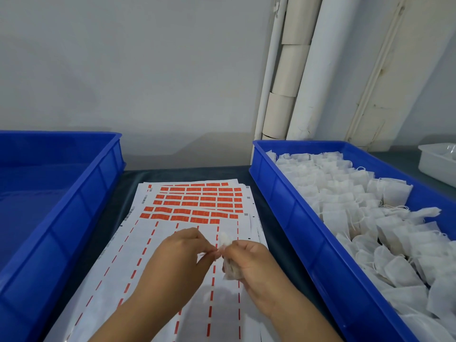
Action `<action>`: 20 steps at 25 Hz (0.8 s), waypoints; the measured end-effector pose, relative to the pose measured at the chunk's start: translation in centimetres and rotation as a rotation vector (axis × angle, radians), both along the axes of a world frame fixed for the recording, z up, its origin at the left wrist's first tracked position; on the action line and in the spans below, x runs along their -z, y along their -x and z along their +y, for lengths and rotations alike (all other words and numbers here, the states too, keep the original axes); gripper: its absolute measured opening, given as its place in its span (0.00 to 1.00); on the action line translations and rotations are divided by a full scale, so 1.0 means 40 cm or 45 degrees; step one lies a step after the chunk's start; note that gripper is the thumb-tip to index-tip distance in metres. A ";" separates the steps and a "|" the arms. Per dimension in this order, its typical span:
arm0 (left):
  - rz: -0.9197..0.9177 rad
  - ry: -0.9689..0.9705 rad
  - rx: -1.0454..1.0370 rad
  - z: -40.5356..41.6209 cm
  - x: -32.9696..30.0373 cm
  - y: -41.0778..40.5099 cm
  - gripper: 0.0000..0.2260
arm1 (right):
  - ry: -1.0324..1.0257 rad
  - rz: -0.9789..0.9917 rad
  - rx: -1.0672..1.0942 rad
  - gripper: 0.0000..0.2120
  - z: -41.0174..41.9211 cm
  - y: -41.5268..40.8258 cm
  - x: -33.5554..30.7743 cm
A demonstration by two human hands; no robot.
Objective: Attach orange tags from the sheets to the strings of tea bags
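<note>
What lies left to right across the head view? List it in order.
Empty blue crate → tag sheets → blue crate of tea bags → white tray. The hands overlap the sheets, so they are left out.

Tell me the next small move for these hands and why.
Probably the left hand should draw the string out clear of the tea bag that the right hand grips. Both hands meet over the near sheet, which shows only dashed strips. No tag is visible in the fingers yet, and the remaining orange tags lie farther back.
</note>
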State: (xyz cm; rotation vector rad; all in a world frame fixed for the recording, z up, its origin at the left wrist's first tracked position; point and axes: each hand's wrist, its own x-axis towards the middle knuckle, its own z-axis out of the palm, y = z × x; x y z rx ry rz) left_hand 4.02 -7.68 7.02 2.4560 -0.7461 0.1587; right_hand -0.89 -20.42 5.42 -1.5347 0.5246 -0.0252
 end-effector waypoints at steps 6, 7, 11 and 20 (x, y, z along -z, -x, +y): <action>0.037 0.020 -0.033 0.001 -0.004 0.000 0.05 | -0.040 -0.048 -0.042 0.03 -0.009 -0.005 -0.004; 0.021 0.054 -0.092 0.005 -0.006 -0.003 0.05 | -0.074 -0.056 -0.046 0.03 -0.010 -0.003 -0.006; -0.037 0.247 -0.314 0.036 -0.020 -0.025 0.05 | -0.098 -0.063 -0.132 0.07 -0.023 0.012 -0.015; -0.002 0.295 -0.280 0.051 -0.008 -0.037 0.06 | 0.083 0.070 -0.510 0.09 -0.028 0.026 -0.029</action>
